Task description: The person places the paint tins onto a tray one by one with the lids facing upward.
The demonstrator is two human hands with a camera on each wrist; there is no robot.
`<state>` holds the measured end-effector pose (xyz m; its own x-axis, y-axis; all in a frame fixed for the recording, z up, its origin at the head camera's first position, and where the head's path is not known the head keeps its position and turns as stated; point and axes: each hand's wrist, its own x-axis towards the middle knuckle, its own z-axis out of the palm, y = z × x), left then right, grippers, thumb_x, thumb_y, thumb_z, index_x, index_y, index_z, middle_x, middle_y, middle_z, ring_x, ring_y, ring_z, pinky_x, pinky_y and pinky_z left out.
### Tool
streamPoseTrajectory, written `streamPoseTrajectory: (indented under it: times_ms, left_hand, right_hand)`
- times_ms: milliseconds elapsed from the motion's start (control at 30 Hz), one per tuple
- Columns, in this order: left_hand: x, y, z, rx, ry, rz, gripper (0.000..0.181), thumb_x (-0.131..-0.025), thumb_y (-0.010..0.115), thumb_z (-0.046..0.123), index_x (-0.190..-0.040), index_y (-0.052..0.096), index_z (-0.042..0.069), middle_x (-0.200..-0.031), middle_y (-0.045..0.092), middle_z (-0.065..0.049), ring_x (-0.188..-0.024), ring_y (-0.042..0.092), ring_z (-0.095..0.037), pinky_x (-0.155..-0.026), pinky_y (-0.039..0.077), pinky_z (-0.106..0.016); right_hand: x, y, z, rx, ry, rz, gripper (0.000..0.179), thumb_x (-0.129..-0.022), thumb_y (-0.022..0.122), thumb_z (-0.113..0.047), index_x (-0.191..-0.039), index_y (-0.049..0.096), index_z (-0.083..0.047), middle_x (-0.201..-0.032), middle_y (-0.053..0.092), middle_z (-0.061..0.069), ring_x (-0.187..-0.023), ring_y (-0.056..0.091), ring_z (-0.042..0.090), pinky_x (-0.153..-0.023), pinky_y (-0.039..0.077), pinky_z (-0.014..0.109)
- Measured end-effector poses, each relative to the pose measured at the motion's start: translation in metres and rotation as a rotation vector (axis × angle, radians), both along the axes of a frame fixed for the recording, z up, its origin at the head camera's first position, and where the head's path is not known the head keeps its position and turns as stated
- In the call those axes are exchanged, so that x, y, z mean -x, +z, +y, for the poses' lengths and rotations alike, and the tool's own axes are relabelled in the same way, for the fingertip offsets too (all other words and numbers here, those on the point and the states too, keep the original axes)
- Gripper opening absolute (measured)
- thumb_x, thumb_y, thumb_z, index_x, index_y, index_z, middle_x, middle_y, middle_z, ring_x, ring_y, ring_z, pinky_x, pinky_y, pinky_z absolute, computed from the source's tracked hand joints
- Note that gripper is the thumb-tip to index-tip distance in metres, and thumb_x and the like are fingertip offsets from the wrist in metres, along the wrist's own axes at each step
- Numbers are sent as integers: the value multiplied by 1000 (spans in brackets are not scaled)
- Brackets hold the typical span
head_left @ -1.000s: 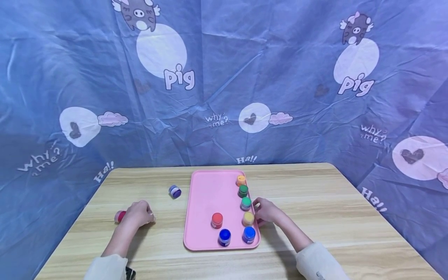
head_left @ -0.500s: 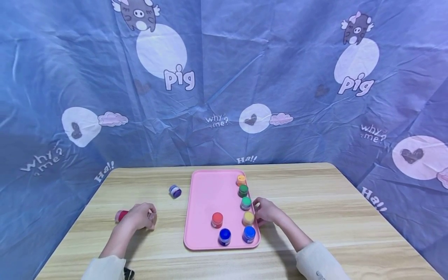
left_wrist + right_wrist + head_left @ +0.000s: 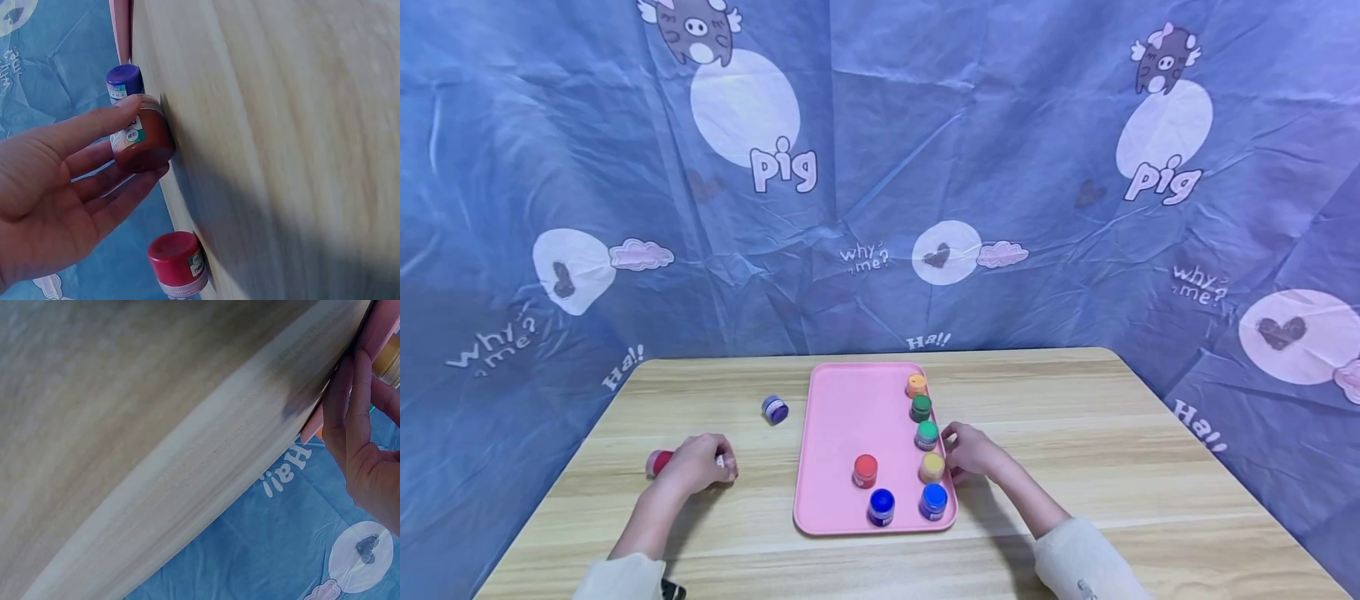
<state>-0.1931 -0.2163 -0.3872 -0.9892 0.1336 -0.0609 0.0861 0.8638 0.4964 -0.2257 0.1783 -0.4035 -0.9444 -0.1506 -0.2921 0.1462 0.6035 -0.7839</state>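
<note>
In the left wrist view, my left hand (image 3: 69, 169) pinches a brown paint jar (image 3: 153, 140) between thumb and fingers, low over the table. From the head, that left hand (image 3: 700, 462) mostly hides the jar. Just behind its wrist side lies a crimson paint jar (image 3: 659, 462) on its side. A purple paint jar (image 3: 775, 409) lies farther back, left of the pink tray (image 3: 842, 400). My right hand (image 3: 972, 452) holds the tray's right rim, beside the yellow jar (image 3: 932, 467). In the right wrist view, the fingers (image 3: 357, 419) press against the outer side of the rim.
Along the tray's right side stand jars in orange (image 3: 916, 386), dark green (image 3: 921, 407), light green (image 3: 927, 435) and blue (image 3: 933, 502). A red jar (image 3: 865, 471) and a dark blue jar (image 3: 882, 507) stand farther left on it. A blue cloth (image 3: 865, 192) hangs behind the table.
My left hand has shifted slightly right, and its fingers have turned the brown jar so a white label shows. The right hand and the tray have stayed in place.
</note>
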Motion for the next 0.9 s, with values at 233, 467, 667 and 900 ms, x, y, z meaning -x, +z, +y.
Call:
streamPoseTrajectory:
  times_ms: [233, 467, 667, 900]
  left_hand:
    - [5, -2, 6, 11, 12, 86, 19, -68, 75, 9, -71, 56, 8, -67, 51, 1, -67, 50, -19, -62, 46, -35]
    - [7, 0, 20, -30, 30, 156, 18, -67, 74, 10, -75, 58, 8, -69, 54, 1, -68, 52, -22, -65, 48, -40]
    - [10, -2, 34, -74, 53, 230, 14, -66, 71, 8, -77, 61, 7, -69, 58, 1, -68, 54, -22, -64, 49, -40]
    - [14, -4, 51, -147, 58, 250, 10, -67, 66, 5, -76, 64, 10, -70, 63, 3, -68, 55, -19, -65, 48, -35]
  right_hand:
    - [0, 0, 0, 3, -3, 0, 44, -67, 53, 18, -110, 47, 12, -81, 55, 17, -59, 61, 26, -53, 58, 35]
    - [1, -2, 0, 8, -9, -4, 44, -67, 53, 18, -111, 46, 12, -83, 55, 17, -59, 62, 27, -53, 58, 35]
    - [1, -3, 0, 7, -7, 3, 44, -67, 53, 18, -110, 46, 12, -82, 55, 17, -59, 61, 27, -52, 58, 35]
    - [0, -1, -2, 17, -15, 2, 44, -67, 53, 19, -110, 46, 12, -81, 53, 17, -59, 61, 27, -52, 58, 35]
